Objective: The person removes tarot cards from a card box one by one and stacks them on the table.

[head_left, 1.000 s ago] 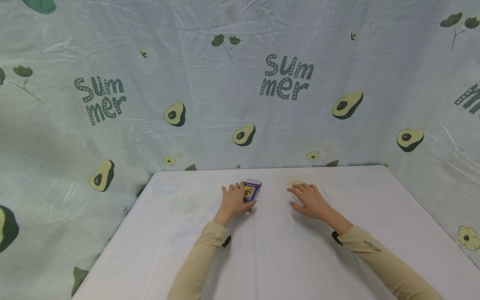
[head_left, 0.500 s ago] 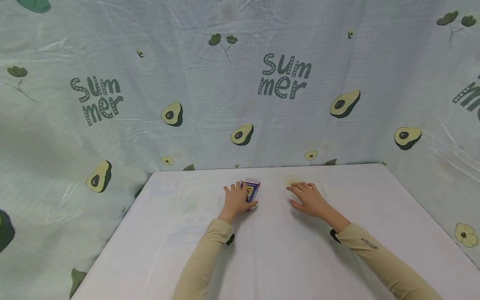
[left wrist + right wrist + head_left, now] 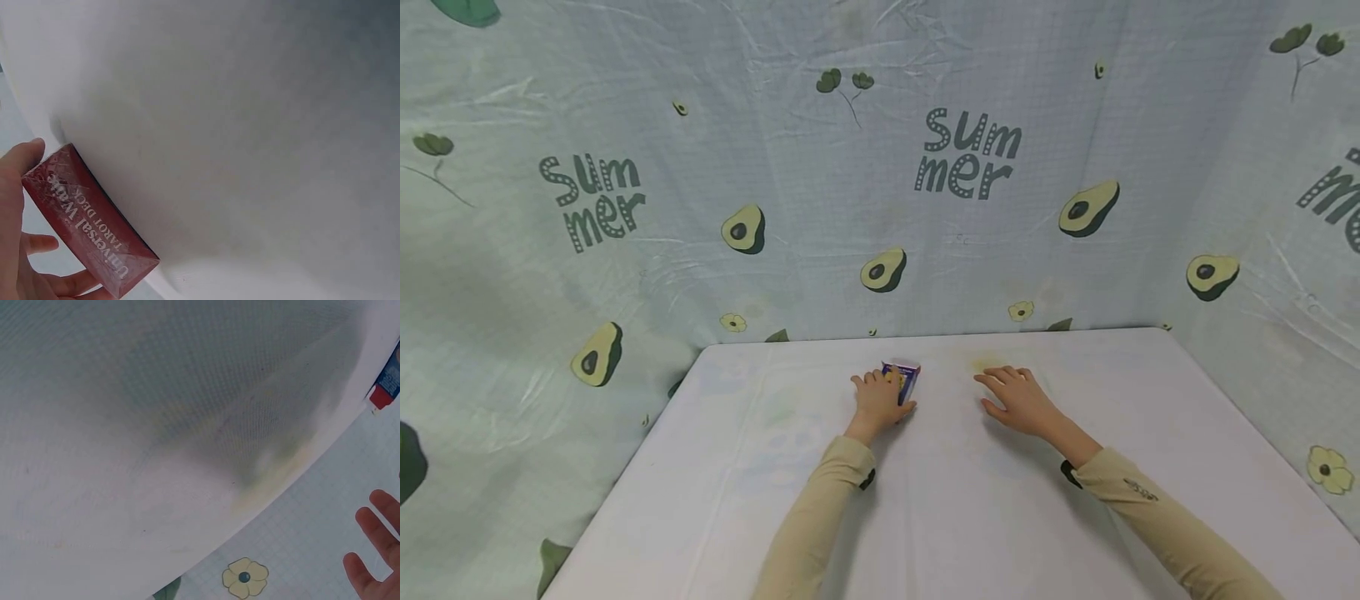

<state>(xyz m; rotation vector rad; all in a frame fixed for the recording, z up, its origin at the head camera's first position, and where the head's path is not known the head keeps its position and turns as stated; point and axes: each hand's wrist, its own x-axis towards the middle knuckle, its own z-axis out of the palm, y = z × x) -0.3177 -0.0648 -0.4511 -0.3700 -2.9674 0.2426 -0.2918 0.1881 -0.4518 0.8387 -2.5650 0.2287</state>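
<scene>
A tarot deck box (image 3: 907,382) stands near the far side of the white table, its blue and yellow front partly covered by fingers. My left hand (image 3: 877,400) holds it, thumb at the near end and fingers over the front. In the left wrist view, the box (image 3: 90,222) shows a red side printed "Universal Waite Tarot Deck", with thumb and fingertips along its edges. My right hand (image 3: 1018,404) hovers or rests to the right of the box, fingers spread and nothing in them. The right wrist view catches some of its fingers (image 3: 382,540).
The white table (image 3: 820,533) runs back to a hanging sheet (image 3: 820,167) printed with avocados and "summer" lettering. That sheet also bounds the table at left and right. A faint yellow stain (image 3: 988,363) lies beyond the right hand.
My left hand has shifted slightly to the right across the box, covering more of its front. The right hand has stayed in place, and the head view has turned a little.
</scene>
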